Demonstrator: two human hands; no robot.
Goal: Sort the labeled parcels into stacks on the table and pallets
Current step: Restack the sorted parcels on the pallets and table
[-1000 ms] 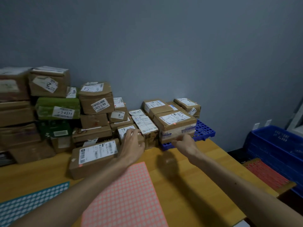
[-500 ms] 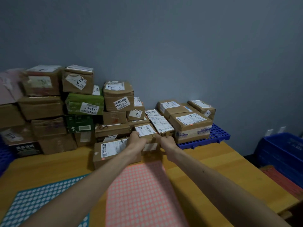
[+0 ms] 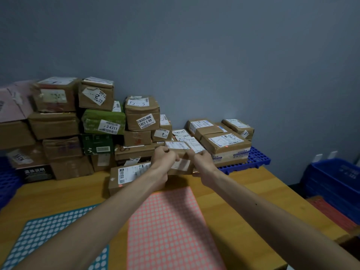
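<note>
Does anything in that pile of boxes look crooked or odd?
Yes: the brown box atop the green parcel wears a crooked label, and the neighbouring box to its right has its 46-3-3301 label upside down.

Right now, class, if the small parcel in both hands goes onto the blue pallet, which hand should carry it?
Probably the right hand: it grips the small parcel at the end nearer the blue pallet, lying on that side. The left hand grips the far end and would reach across.

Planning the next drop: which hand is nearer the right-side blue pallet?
Right. The right hand grips the small parcel just left of the blue pallet; the left hand grips its other end, farther off.
</note>
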